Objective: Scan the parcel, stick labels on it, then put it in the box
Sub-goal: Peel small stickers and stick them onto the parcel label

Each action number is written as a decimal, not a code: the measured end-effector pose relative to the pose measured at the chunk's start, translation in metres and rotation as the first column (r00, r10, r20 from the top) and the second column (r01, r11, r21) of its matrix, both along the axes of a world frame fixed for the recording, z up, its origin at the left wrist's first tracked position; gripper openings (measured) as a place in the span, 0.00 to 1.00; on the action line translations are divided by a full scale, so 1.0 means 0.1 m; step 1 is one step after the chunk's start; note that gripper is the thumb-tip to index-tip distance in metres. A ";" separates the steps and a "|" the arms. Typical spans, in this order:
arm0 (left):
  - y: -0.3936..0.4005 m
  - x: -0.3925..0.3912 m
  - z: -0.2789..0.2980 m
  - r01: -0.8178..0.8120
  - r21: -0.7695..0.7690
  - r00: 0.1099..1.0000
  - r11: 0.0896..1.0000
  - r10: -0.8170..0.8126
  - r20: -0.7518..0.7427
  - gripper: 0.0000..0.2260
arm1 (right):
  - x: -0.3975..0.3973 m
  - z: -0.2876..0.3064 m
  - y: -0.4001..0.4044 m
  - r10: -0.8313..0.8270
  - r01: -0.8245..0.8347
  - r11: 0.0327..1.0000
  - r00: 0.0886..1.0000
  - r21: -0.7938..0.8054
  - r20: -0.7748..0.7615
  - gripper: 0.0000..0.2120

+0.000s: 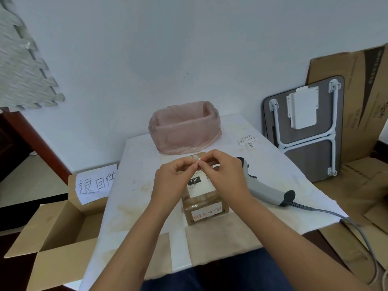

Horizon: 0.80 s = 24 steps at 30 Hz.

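Note:
A brown cardboard parcel [204, 206] wrapped in clear tape lies on the white table [147, 175], with a white shipping label on top and a handwritten red-lettered sticker on its near side. Above it my left hand [174, 179] and my right hand [222, 173] meet, both pinching a small white label [198, 161] between their fingertips. A grey barcode scanner [264, 185] lies on the table right of the parcel, its cable trailing off the right edge. An open cardboard box [56, 229] with a handwritten paper sign stands at the left, below table level.
A bin lined with a pink plastic bag [184, 128] stands at the back of the table. Several small white labels [248, 141] lie at the back right. A folded table [304, 127] and flattened cardboard [361, 106] lean on the wall at right.

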State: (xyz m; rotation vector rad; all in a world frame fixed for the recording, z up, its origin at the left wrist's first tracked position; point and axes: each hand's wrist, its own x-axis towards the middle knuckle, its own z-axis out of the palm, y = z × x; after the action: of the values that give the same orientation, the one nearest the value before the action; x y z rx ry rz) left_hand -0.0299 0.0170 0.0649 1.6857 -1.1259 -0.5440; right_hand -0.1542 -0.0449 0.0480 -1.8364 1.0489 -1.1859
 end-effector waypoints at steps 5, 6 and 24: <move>0.00 -0.03 0.05 -0.010 0.011 0.994 1.000 0.009 0.112 0.05 | 0.00 0.02 -0.01 -0.016 0.014 0.999 0.998 -0.035 -0.055 0.03; 0.00 -0.03 0.05 -0.009 0.013 0.993 1.000 0.007 0.117 0.05 | 0.00 0.02 -0.02 -0.019 0.017 0.999 0.998 -0.036 -0.062 0.03; 0.00 -0.16 0.10 0.015 0.014 0.992 1.000 -0.016 0.122 0.05 | -0.03 0.03 0.01 -0.058 0.059 0.998 0.994 0.010 -0.090 0.03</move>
State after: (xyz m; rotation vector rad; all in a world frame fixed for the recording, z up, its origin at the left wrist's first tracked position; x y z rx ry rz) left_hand -0.0456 0.0175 0.0749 1.7421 -1.2263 -0.4636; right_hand -0.1572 -0.0438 0.0505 -1.8760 1.1647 -1.1364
